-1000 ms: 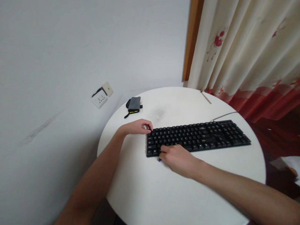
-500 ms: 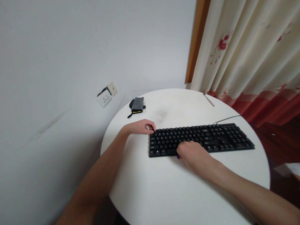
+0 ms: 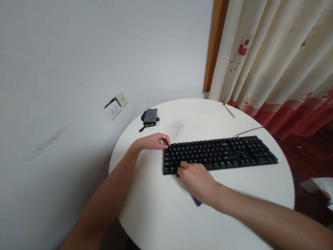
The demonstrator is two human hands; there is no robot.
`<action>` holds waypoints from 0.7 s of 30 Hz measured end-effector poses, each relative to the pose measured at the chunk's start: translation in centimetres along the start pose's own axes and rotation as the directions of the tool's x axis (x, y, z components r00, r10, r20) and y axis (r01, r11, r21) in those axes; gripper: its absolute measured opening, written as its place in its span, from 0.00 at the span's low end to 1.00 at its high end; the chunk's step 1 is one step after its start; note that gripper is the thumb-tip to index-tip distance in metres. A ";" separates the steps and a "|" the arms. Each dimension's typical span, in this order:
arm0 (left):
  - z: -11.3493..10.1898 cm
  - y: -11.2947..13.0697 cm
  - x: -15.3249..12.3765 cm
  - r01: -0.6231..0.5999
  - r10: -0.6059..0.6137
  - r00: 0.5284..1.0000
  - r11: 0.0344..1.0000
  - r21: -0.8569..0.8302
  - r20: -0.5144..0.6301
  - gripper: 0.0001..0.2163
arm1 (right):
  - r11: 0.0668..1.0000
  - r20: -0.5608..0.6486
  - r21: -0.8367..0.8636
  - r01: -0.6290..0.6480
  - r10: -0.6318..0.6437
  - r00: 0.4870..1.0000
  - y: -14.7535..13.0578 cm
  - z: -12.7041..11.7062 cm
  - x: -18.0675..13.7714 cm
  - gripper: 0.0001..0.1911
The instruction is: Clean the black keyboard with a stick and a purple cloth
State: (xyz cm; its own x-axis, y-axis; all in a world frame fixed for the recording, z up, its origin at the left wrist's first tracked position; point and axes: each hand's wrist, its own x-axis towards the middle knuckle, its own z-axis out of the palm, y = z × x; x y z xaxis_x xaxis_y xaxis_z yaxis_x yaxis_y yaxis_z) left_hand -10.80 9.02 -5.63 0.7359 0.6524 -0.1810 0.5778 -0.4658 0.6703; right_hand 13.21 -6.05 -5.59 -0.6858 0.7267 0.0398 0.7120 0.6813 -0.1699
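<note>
A black keyboard (image 3: 208,152) lies flat on the round white table (image 3: 161,208). At its far left corner my left hand (image 3: 156,141) has thumb and fingers closed on the edge. My right hand (image 3: 196,178) rests over the near edge, left of the keyboard's middle, its fingers curled on the lower left keys. From beneath that palm a purple cloth (image 3: 197,201) sticks out toward me. Most of the cloth is hidden by the hand.
A grey pouch-like item (image 3: 151,116) with a black loop lies at the table's back left. Far right, a thin light stick (image 3: 229,110) lies near the curtain (image 3: 244,76). The keyboard cable (image 3: 249,131) runs off to the right. A wall socket (image 3: 112,109) is at left.
My right hand has slid left along the keyboard's near edge, and more of the purple cloth shows. My left hand stays at the corner. The whole view has shifted slightly.
</note>
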 end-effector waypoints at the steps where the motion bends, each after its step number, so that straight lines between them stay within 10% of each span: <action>1: 0.0 0.0 0.0 0.001 -0.001 1.000 1.000 -0.002 -0.001 0.09 | 1.000 0.020 0.003 -0.026 0.026 0.999 0.4 -0.4 -0.2 0.10; 9: 0.0 0.7 -0.1 0.018 -0.018 1.000 1.000 -0.006 0.003 0.09 | 0.964 0.156 0.047 -0.260 0.250 0.955 6.8 -4.7 -2.8 0.08; 17: -0.1 0.6 -0.1 0.009 -0.009 1.000 1.000 -0.021 0.005 0.09 | 0.864 -0.373 0.295 -0.409 0.498 0.783 11.2 -3.0 0.8 0.10; 21: -0.1 0.5 0.0 0.003 -0.003 1.000 1.000 -0.021 0.010 0.09 | 0.916 -0.375 0.279 -0.288 0.380 0.846 9.6 -1.0 2.3 0.11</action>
State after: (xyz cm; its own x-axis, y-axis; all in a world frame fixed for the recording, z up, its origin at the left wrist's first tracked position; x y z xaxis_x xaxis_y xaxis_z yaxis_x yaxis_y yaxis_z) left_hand -10.61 8.85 -5.21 0.7376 0.6478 -0.1904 0.5728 -0.4511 0.6844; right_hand 18.65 2.28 -6.18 -0.2528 0.9064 0.3385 0.8076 0.3903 -0.4420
